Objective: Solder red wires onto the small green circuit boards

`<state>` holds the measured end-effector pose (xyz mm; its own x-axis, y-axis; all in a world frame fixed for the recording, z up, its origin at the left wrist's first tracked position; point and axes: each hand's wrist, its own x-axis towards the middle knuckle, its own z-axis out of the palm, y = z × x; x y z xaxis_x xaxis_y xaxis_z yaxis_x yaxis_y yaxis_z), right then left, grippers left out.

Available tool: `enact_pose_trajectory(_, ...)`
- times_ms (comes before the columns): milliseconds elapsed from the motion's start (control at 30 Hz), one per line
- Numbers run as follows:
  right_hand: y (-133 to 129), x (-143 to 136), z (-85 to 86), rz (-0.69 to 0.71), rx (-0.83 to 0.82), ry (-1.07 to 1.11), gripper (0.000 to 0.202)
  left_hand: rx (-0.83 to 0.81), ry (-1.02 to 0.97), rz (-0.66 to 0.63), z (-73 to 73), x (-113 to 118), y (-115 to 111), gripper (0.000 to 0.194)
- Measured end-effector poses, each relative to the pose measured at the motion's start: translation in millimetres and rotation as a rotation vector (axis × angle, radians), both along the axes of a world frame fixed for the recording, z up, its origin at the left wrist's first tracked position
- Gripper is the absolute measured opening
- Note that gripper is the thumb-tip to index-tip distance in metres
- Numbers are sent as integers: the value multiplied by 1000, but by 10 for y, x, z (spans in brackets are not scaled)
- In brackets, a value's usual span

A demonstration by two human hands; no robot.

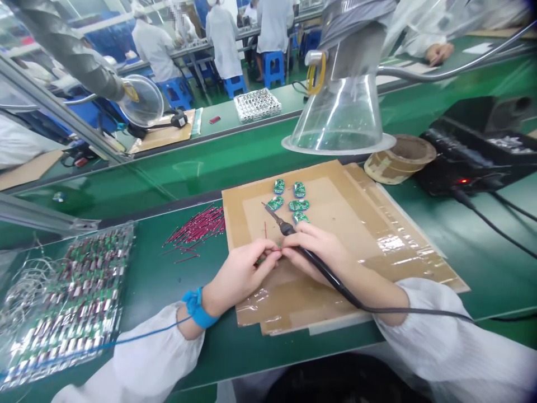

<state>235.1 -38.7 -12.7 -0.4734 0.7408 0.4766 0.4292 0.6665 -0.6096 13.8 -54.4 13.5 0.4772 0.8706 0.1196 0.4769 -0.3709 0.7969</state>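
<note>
Soldering iron (287, 228) and fingertips: it lies across the right hand (324, 249), its long axis slanting forward and to the left; the tip reaches out beyond both sets of fingers, so the place where the hands meet lies nearer the wearer than the tip
Nearer hand: the right, which carries the iron; the left hand (241, 273) is left of the handle and apart from the tip
Right fingers: closed around the iron, with thumb and index brought together at the meeting point; whether they also pinch something small cannot be told
Left fingers: thumb and index pressed together, apparently on a small green piece (260, 259) mostly hidden by the hand
Red wire (265, 229): thin and straight, just beyond the left index finger, pointing away from the wearer; held or lying loose, cannot tell
Iron's look: black handle, greyish metal shaft, narrow tip, black cable running back over the right forearm
Green boards (298, 205): five, small, on the cardboard (361, 224) beyond the hands, the tip near the closest one on the left
Wire pile (203, 226): red pieces strewn on the green bench (168, 285), left of the cardboard
</note>
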Motion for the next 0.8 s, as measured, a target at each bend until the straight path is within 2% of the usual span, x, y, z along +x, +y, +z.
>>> enact_pose_trajectory(200,-25,21,79,27,-31,73,9,-12,-81,-7,7,-3,-12,8)
enact_pose_trajectory(300,-23,27,115,42,-44,145,9,-113,-154,36,25,21,-18,10)
enact_pose_trajectory(433,-22,37,113,70,-72,134,5,-220,-192,69,43,44,-15,15)
enact_pose_trajectory(600,-23,17,67,73,-102,112,9,-168,-131,54,24,32,-29,13)
enact_pose_trajectory(800,-25,8,85,48,-63,84,4,-157,-86,81,25,21,-4,12)
